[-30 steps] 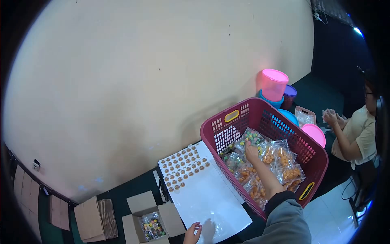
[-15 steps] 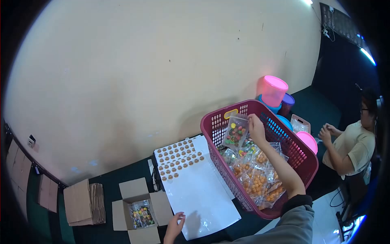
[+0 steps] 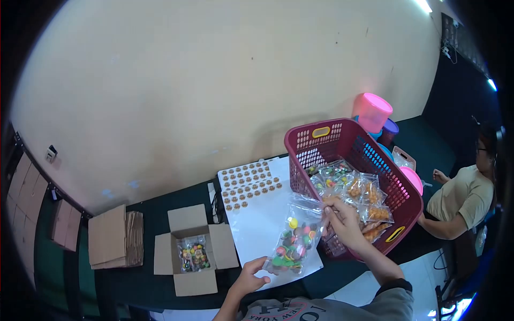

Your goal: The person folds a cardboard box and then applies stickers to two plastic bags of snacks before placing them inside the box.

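A clear zip bag of colourful round sweets [image 3: 295,241] hangs tilted over the white sheet [image 3: 251,224]. My right hand [image 3: 344,222] pinches it by its upper right edge. At the bag's lower left corner is my left hand [image 3: 251,277], thumb and fingers apart; whether it touches the plastic is hard to see. Left of the sheet, an open cardboard box [image 3: 195,285] has a similar bag [image 3: 194,253] inside. The maroon basket [image 3: 304,179] on the right holds more sweet bags [image 3: 334,174] and bags of orange snacks [image 3: 369,192].
Rows of round stickers [image 3: 249,179] lie on the sheet's upper part. Flattened cardboard [image 3: 115,238] is stacked at the left. Pink tubs [image 3: 375,113] and a purple tub [image 3: 390,128] stand behind the basket. A co-worker [image 3: 463,198] sits at the right.
My right hand has brought the sweet bag out of the basket, down and over the sheet. My left hand has moved slightly up and right, to the bag's corner. The view has shifted.
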The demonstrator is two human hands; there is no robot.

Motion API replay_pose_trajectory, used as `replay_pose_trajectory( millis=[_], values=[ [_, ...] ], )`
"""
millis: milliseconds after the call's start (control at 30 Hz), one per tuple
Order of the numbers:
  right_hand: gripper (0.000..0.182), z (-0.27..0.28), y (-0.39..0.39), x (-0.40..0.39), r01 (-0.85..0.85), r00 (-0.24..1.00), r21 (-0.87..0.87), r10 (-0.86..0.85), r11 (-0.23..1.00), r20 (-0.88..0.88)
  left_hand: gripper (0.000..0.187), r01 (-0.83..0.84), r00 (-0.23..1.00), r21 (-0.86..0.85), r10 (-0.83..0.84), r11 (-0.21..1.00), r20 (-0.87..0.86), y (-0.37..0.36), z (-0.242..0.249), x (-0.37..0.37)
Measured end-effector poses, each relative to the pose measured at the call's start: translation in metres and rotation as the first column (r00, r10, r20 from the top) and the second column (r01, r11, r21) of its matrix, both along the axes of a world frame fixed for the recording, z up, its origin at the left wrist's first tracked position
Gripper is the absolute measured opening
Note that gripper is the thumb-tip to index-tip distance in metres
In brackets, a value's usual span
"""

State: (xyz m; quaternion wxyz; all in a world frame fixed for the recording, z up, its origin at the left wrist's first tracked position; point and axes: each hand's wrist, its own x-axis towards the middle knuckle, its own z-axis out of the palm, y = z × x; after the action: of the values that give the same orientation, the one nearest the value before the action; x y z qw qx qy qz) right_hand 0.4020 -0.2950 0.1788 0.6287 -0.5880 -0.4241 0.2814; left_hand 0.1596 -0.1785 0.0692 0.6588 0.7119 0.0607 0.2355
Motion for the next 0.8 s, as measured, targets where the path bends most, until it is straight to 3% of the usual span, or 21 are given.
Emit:
replay_pose_trajectory(
  millis=[67, 133, 200, 233, 267, 367, 400, 433, 500, 600, 667, 733, 800],
  values=[
    [0.013, -0.013, 0.003, -0.008, 0.014, 1.0, -0.041, -0.013, 0.999, 0.026, 0.03, 0.044, 0.999, -0.014, -0.043, 0.999, 0.019, -0.002, 0.016, -0.003],
    [0.017, -0.027, 0.01, -0.015, -0.043, 0.999, -0.033, 0.042, 0.999, -0.031, 0.022, -0.064, 0.98, 0.034, 0.069, 0.997, -0.188, -0.006, 0.021, -0.009],
    [0.027, -0.036, 0.02, -0.031, 0.058, 0.964, 0.027, -0.049, 0.998, -0.262, 0.02, -0.141, 0.979, -0.06, 0.13, 0.988, -0.159, -0.009, 0.016, -0.011],
    [0.038, -0.048, 0.023, -0.035, 0.012, 0.944, 0.024, -0.003, 1.0, -0.331, 0.02, -0.209, 0.972, -0.177, 0.185, 0.962, -0.142, -0.008, 0.015, -0.012],
    [0.038, -0.06, 0.025, -0.043, -0.052, 0.922, 0.032, 0.06, 0.998, -0.383, 0.021, -0.27, 0.962, -0.293, 0.241, 0.917, -0.131, -0.007, 0.016, -0.014],
    [0.019, -0.075, 0.029, -0.082, -0.327, 0.901, -0.177, 0.25, 0.928, -0.355, 0.023, -0.346, 0.938, -0.318, 0.316, 0.883, -0.142, -0.005, 0.015, -0.019],
    [0.019, -0.072, 0.03, -0.093, -0.448, 0.871, -0.253, 0.353, 0.858, -0.342, 0.024, -0.392, 0.92, -0.341, 0.367, 0.854, -0.139, -0.005, 0.013, -0.02],
    [0.019, -0.075, 0.033, -0.1, -0.455, 0.866, -0.252, 0.36, 0.854, -0.346, 0.025, -0.415, 0.91, -0.338, 0.383, 0.845, -0.159, -0.005, 0.014, -0.02],
    [0.029, -0.081, 0.039, -0.11, -0.552, 0.777, -0.217, 0.401, 0.805, -0.486, 0.026, -0.438, 0.899, -0.375, 0.396, 0.817, -0.187, -0.003, 0.013, -0.022],
    [0.031, -0.096, 0.053, -0.113, -0.5, 0.747, -0.193, 0.308, 0.844, -0.59, 0.03, -0.462, 0.887, -0.428, 0.408, 0.777, -0.215, 0.002, 0.002, -0.03],
    [0.03, -0.1, 0.057, -0.124, -0.497, 0.72, -0.183, 0.286, 0.848, -0.632, 0.032, -0.416, 0.907, -0.471, 0.319, 0.778, -0.274, 0.007, 0.0, -0.036],
    [0.028, -0.103, 0.06, -0.131, -0.537, 0.518, -0.069, 0.264, 0.84, -0.813, 0.032, -0.429, 0.902, -0.492, 0.332, 0.758, -0.276, 0.013, 0.002, -0.038],
    [0.028, -0.103, 0.066, -0.139, -0.526, 0.528, -0.086, 0.246, 0.846, -0.813, 0.03, -0.434, 0.9, -0.522, 0.325, 0.735, -0.291, 0.018, 0.002, -0.041]
  ],
)
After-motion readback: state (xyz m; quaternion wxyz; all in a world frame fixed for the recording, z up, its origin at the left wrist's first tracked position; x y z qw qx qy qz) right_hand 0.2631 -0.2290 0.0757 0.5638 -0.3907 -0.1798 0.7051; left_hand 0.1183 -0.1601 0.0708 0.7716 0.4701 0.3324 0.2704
